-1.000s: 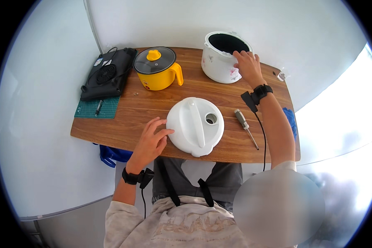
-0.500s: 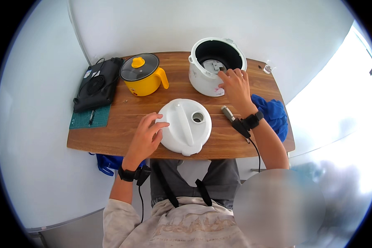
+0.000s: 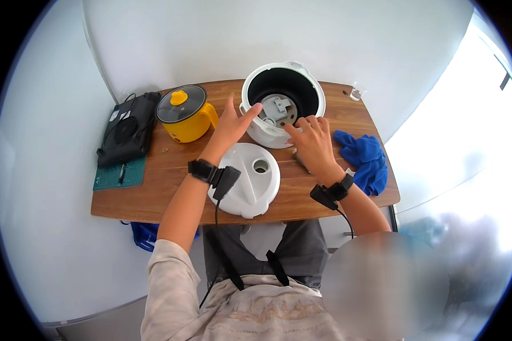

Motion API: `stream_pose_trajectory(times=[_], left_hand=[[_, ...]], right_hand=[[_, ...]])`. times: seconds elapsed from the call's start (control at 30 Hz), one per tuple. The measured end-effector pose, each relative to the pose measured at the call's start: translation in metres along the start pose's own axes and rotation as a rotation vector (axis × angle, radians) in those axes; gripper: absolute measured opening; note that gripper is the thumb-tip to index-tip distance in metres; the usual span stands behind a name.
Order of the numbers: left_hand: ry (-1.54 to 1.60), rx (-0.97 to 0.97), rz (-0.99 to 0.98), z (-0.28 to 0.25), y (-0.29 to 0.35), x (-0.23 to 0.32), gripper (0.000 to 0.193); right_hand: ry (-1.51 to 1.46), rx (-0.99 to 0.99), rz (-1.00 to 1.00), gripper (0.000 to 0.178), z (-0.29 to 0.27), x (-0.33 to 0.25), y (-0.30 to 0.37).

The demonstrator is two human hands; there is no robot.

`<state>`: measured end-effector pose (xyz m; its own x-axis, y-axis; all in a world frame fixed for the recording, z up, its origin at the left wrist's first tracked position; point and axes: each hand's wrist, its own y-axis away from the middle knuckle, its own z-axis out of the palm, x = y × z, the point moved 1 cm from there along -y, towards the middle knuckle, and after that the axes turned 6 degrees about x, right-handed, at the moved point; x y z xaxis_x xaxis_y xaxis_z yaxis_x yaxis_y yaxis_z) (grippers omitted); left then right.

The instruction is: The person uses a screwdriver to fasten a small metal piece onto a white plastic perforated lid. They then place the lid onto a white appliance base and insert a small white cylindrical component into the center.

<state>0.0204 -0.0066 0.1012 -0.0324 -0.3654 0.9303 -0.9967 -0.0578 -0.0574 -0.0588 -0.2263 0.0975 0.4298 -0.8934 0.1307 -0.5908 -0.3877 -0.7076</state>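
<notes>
A white electric pressure cooker body [image 3: 255,134] stands at the back of the table, its dark inside showing a pale round base with a grey block on it. My right hand [image 3: 313,143] is at its front right rim, with bent fingers closed over the edge. My left hand [image 3: 233,128] is at the left side of the rim, thumb and fingers spread; whether it touches the pot I cannot tell. Below my left hand, a white round lid [image 3: 261,190] with a raised handle bar and a round hole lies on the table, partly covered by my left forearm.
A yellow electric pot [image 3: 188,131] with a glass lid stands left, beside a black appliance [image 3: 122,133] with a coiled cord on a green cutting mat [image 3: 105,179]. To the right are a blue cloth [image 3: 367,162] and a small clear cup [image 3: 355,94]. A wall borders the back.
My left hand has gone from beside the lid up to the pot's left rim. My right hand stays at the front right rim. The view has shifted a little.
</notes>
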Motion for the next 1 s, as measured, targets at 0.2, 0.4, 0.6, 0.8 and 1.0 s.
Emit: stream_pose_trajectory(times=[0.2, 0.4, 0.6, 0.8, 1.0], left_hand=[[0.299, -0.178, -0.063, 0.009, 0.004, 0.002, 0.086], [0.296, -0.101, -0.009, 0.014, 0.011, -0.006, 0.085], [0.283, -0.061, 0.029, 0.016, 0.017, -0.004, 0.085], [0.296, -0.044, 0.053, 0.02, 0.015, -0.01, 0.085], [0.286, -0.054, 0.054, 0.019, 0.013, -0.011, 0.087]], right_hand=[[-0.015, 0.007, -0.046, 0.027, -0.003, -0.002, 0.006], [-0.047, -0.05, -0.039, 0.024, -0.013, -0.003, 0.008], [-0.298, -0.102, 0.115, 0.022, -0.037, 0.008, -0.033], [-0.36, -0.608, 0.104, 0.032, -0.01, 0.023, -0.082], [-0.392, -0.797, -0.059, 0.04, 0.025, 0.018, -0.101]])
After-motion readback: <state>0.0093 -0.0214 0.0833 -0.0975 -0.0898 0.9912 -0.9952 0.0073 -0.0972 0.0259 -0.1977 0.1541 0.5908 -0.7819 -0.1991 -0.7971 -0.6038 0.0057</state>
